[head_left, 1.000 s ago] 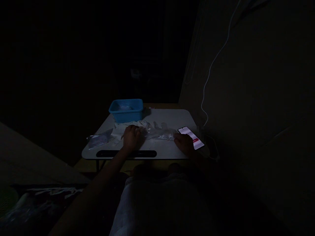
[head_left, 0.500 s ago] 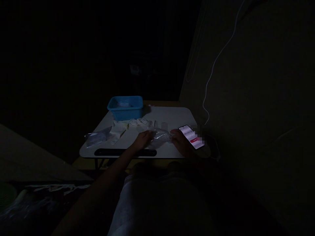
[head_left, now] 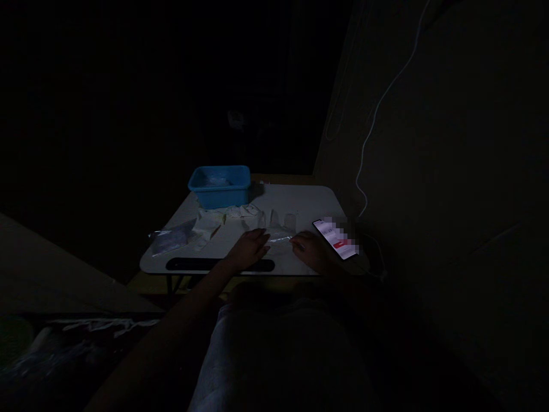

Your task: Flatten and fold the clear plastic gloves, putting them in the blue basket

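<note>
In the dim head view a clear plastic bag lies low over the white folding table, between my two hands. My left hand is at its left end, fingers stretched and apart, fingertips by the plastic. At the right end my right hand has its fingers curled and pinched on the bag's edge. Just beyond the bag are a few small pale rounded pieces, too dark to name. A lit phone lies right of my right hand.
A blue plastic basin with clear plastic inside stands at the table's back left. Crumpled white cloth or paper lies before it, and a flat clear packet at the left edge. A white cable runs down the right wall.
The bag has gone from raised and puffed to lower and flatter. My left hand has shifted slightly left and its fingers have spread. My right hand has moved slightly left and down.
</note>
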Motion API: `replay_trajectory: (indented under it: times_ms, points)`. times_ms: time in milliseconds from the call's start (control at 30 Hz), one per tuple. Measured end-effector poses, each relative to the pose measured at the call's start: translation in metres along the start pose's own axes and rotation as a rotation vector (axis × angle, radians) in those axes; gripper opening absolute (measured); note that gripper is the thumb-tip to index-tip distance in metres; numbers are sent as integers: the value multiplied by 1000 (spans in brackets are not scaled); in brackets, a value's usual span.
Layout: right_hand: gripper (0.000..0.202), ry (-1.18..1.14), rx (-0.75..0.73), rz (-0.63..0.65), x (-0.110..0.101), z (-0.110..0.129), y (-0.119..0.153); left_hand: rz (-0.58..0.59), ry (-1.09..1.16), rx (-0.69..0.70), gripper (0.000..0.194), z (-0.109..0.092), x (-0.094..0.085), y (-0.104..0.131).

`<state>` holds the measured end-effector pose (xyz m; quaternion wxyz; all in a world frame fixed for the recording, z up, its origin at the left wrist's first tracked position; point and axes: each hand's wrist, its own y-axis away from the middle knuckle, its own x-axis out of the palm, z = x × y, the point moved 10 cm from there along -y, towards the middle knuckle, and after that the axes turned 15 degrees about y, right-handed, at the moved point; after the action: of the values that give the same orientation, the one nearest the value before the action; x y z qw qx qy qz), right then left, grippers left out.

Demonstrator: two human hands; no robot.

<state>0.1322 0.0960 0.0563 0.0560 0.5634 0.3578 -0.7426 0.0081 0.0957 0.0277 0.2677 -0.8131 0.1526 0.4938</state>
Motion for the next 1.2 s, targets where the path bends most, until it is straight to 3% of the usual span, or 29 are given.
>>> replay_trajectory:
  times_ms: [200, 333, 467, 767, 1000, 1200]
  points:
    - [33, 130, -145, 123, 23, 14, -2, 134, -135, -102, 59, 9, 10, -2]
    - [42, 272, -100, 185, 35, 0, 1, 162, -150, -197, 71, 21, 9, -6]
    - [46, 318, -71, 206, 40, -10, 2, 133, -147, -224, 68, 31, 8, -14]
    - [34, 180, 52, 96, 31, -23, -31, 74, -155, -190, 46, 40, 4, -34]
    - [37, 154, 41, 81, 56, -31, -52, 40, -208, -179, 61, 47, 2, -45]
    - [36, 178, 17, 84, 56, -33, -58, 20, -205, -185, 67, 53, 0, -53]
